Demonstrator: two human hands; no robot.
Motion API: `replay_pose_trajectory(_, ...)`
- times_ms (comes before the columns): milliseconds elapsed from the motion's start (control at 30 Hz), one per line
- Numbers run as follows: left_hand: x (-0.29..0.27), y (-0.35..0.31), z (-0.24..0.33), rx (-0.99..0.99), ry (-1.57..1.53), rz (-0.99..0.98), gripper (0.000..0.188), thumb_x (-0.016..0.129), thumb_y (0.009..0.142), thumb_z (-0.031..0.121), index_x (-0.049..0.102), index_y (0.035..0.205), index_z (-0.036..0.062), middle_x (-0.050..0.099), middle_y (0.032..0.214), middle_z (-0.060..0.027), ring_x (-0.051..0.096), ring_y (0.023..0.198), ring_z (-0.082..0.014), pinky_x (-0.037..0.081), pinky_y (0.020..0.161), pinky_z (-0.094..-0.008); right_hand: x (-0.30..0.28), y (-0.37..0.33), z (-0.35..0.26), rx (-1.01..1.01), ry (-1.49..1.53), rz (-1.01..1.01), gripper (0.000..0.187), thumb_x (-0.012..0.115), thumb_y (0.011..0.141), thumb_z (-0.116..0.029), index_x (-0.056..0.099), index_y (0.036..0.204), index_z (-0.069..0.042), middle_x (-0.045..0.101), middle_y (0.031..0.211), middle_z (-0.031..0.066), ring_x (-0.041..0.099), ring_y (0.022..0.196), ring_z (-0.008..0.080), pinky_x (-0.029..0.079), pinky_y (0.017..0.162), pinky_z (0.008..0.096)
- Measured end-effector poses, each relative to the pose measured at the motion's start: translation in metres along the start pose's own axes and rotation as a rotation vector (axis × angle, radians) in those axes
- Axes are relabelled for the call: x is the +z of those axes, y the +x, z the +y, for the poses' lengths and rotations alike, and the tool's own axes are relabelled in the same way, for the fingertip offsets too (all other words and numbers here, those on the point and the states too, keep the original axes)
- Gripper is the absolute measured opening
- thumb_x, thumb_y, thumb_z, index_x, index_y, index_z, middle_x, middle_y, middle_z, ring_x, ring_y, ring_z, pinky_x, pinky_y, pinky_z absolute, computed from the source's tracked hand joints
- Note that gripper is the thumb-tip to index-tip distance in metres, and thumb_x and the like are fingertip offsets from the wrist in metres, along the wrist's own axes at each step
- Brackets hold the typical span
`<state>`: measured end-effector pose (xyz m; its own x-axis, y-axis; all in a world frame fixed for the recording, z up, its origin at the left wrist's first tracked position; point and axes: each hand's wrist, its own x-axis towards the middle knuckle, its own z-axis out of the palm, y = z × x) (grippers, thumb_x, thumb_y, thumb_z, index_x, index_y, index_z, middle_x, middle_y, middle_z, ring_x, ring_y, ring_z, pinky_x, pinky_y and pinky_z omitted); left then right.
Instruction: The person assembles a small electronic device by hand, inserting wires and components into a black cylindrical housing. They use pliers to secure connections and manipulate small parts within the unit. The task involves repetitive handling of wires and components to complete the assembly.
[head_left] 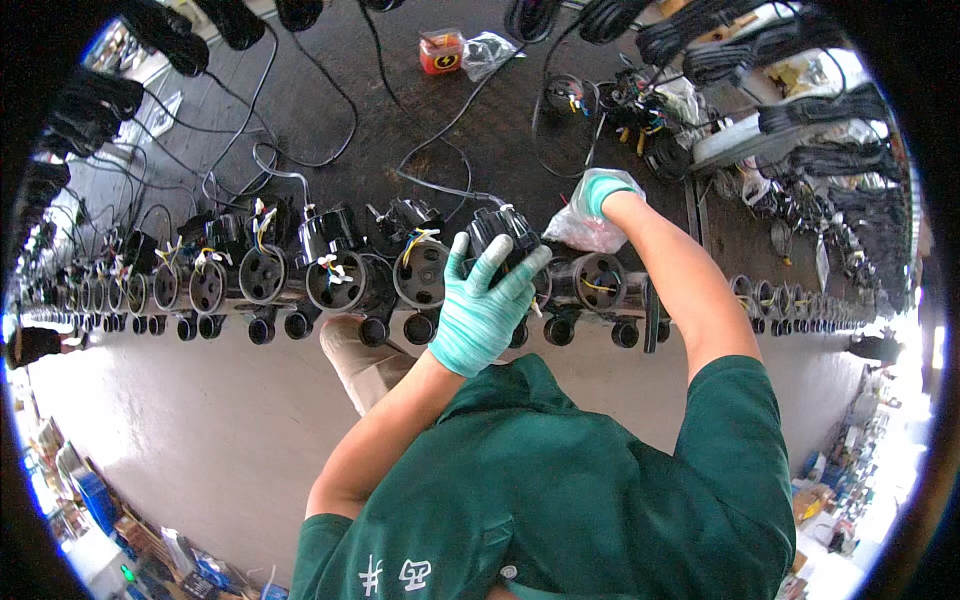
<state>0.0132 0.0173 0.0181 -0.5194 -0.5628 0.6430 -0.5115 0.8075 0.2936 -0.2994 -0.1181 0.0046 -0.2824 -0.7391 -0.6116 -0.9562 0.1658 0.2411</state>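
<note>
the left hand (pixel 482 312), in a mint-green glove, is closed over one black finned part (pixel 490 221) at the front edge of the dark bench (pixel 500 130); the fingers lie slightly apart across its near side, and the thumb cannot be made out. the right hand (pixel 606 190), gloved too, is sunk in one clear plastic bag (pixel 580 232) with pinkish contents, too blurred to name; its fingertips are hidden, so i cannot tell whether they pinch anything

the left elbow is bent, the back of the hand facing up; the right arm reaches farther out, nearly straight, the hand tipped left into the bag

one grey cable (pixel 450 190) leads to the held part. the left hand covers much of one cup behind it; a round black cup (pixel 600 280) shows to its right and another cup (pixel 422 272) to its left, in a row shrinking beyond counting at both ends. farther back sits one red box (pixel 441 55), beside one crumpled clear wrapper (pixel 488 52)
</note>
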Motion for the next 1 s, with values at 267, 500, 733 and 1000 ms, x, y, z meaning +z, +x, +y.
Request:
replay_pose_trajectory(267,-0.003,0.012,0.003,0.042,0.035,-0.041,0.025,0.085,0.077,0.02,0.078,0.101,0.0154,0.062,0.148,0.0072,0.035,0.148,-0.0359,0.033,0.119,-0.0639,0.054,0.031,0.071,-0.341,0.167,0.656,0.029,0.06,0.099,-0.033,0.077,0.104,-0.01,0.075,0.1,0.0217,0.073,0.091,0.0418,0.058,0.08,0.0492)
replay_pose_trajectory(500,-0.005,0.009,0.001,0.004,0.03,-0.061,0.012,0.082,0.081,0.019,0.079,0.092,0.0178,0.06,0.151,0.0063,0.037,0.148,-0.0345,0.028,0.121,-0.0641,0.013,-0.119,0.042,-0.499,0.687,1.028,0.022,0.071,0.1,-0.025,0.078,0.112,-0.008,0.075,0.105,0.0186,0.074,0.083,0.0348,0.057,0.077,0.0429)
replay_pose_trajectory(733,-0.007,0.005,0.003,-0.017,0.048,-0.078,0.008,0.081,0.081,0.018,0.08,0.089,0.019,0.06,0.152,0.005,0.035,0.15,-0.0367,0.027,0.122,-0.0642,0.082,-0.235,-0.039,-0.444,1.683,0.469,0.024,0.073,0.1,-0.011,0.077,0.122,-0.004,0.08,0.098,0.0075,0.074,0.081,0.0113,0.058,0.069,0.0244)
replay_pose_trajectory(1000,-0.016,0.011,0.007,-0.005,0.054,-0.145,0.018,0.079,0.081,0.018,0.08,0.099,0.0173,0.06,0.152,0.0041,0.034,0.15,-0.0365,0.027,0.122,-0.0642,0.12,-0.225,-0.083,-0.422,1.58,0.689,0.019,0.075,0.097,-0.009,0.074,0.115,-0.004,0.079,0.099,0.0135,0.074,0.084,0.0152,0.058,0.075,0.0309)
